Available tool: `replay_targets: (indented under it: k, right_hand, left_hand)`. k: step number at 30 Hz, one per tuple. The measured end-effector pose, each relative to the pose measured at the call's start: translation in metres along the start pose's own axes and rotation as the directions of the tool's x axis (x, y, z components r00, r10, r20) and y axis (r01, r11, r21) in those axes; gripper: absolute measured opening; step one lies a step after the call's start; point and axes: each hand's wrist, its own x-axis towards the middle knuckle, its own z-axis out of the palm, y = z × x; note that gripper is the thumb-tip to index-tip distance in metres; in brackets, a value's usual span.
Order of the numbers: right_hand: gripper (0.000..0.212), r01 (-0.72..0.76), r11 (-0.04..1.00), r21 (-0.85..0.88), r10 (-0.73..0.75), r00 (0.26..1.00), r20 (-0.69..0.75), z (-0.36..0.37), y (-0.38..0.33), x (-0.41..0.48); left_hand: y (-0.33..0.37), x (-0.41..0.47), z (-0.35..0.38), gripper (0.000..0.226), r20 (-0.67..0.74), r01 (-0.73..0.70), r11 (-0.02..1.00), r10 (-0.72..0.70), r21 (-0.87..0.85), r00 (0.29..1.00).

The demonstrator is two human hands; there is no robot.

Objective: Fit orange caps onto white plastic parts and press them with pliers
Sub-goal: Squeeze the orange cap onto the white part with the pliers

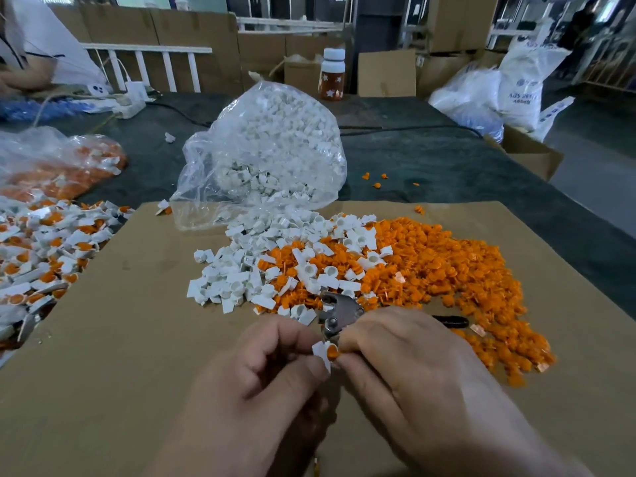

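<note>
My left hand (265, 370) pinches a white plastic part (320, 351) between thumb and fingers. My right hand (402, 356) pinches an orange cap (332, 352) against that part, low in the middle of the view. Metal pliers (339, 313) lie on the cardboard just behind my fingers, the black handle (451, 321) sticking out to the right. A heap of loose white parts (241, 270) and a wide heap of orange caps (447, 270) lie beyond the pliers.
A clear bag of white parts (268, 149) stands behind the heaps. Capped parts (41, 256) are piled at the left, beside a bag with more of them (58, 166). The cardboard sheet (120, 339) covers a dark table. Another person's sleeve (38, 39) is at far left.
</note>
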Motion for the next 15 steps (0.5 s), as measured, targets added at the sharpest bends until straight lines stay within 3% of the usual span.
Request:
replay_targets:
  k: [4,8,10,13,15]
  right_hand:
    - [0.023,0.008,0.999,0.035,-0.009,1.0,0.013,-0.001,-0.002,0.001]
    - [0.025,-0.007,0.988,0.153,0.006,1.0,0.008,-0.003,-0.005,0.0]
    - [0.028,-0.024,0.971,0.237,0.016,0.999,0.036,-0.003,-0.006,0.0]
    - [0.028,-0.058,0.942,0.332,0.033,0.996,0.08,-0.001,-0.009,-0.002]
    - [0.022,-0.08,0.926,0.368,0.055,0.995,0.079,-0.001,-0.01,-0.004]
  left_hand:
    - [0.004,0.002,-0.003,0.03,-0.008,0.005,0.999,-0.006,-0.052,1.0]
    - [0.008,0.002,-0.002,0.034,0.168,0.185,0.936,-0.14,-0.298,0.976]
    - [0.006,0.003,-0.005,0.036,0.228,0.222,0.898,-0.142,-0.38,0.963]
    - [0.0,0.003,-0.008,0.042,0.264,0.166,0.922,-0.072,-0.351,0.962]
    - [-0.007,0.003,-0.009,0.05,0.209,0.078,0.954,-0.016,-0.289,0.978]
